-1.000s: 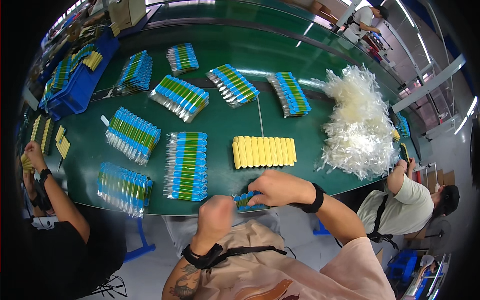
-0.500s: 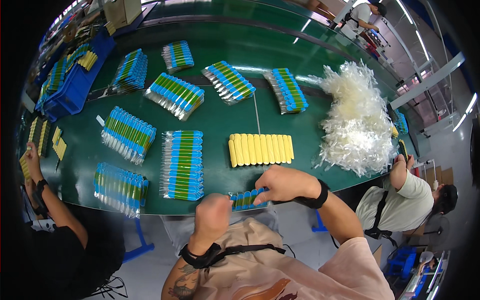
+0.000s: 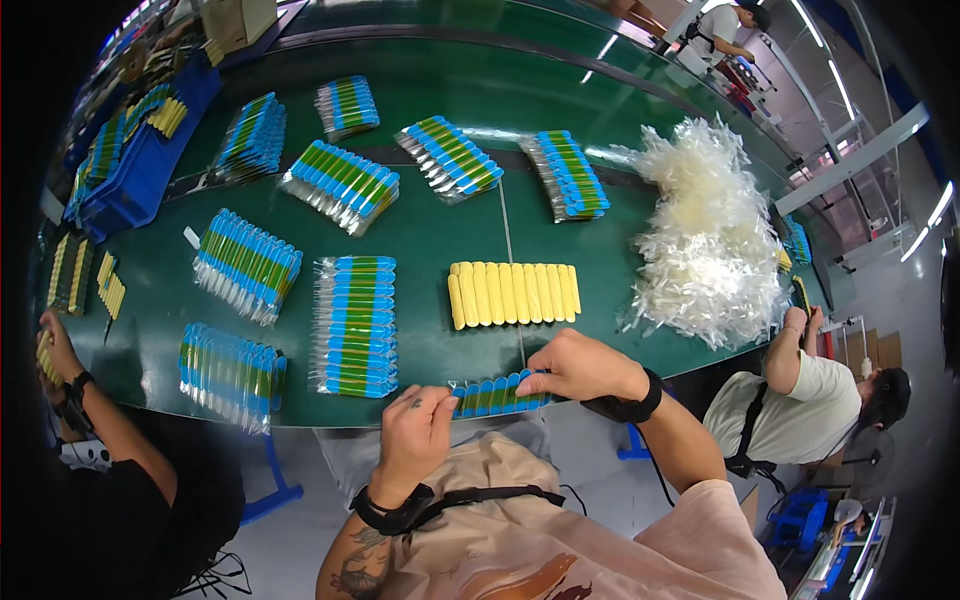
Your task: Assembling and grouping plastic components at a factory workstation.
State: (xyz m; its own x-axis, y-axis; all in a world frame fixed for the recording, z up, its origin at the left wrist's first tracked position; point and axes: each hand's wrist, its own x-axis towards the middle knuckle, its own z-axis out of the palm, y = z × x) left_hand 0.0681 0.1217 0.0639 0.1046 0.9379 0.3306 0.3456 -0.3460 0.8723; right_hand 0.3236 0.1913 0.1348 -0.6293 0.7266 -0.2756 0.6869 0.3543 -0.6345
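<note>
A row of blue-and-green, round-ended strips (image 3: 496,397), which look like nail files, is held between my two hands at the table's near edge. My left hand (image 3: 414,437) is closed, pinching the row's left end. Thumb and fingers of my right hand (image 3: 580,366) grip the right end. Just beyond lies a row of yellow strips (image 3: 515,294) of the same shape, side by side. Left of my hands is a tall stack of blue-and-green strips (image 3: 355,327) in clear sleeves.
More sleeved bundles (image 3: 342,187) are spread over the green table (image 3: 440,235). A heap of clear plastic sleeves (image 3: 708,250) covers its right part. A blue bin (image 3: 135,195) stands far left. Co-workers sit on both sides, one with an arm (image 3: 125,435) at the left edge.
My left hand, blurred before, has steadied at the left end of the strip row. My right hand has shifted slightly right, and more of the row shows between the hands.
</note>
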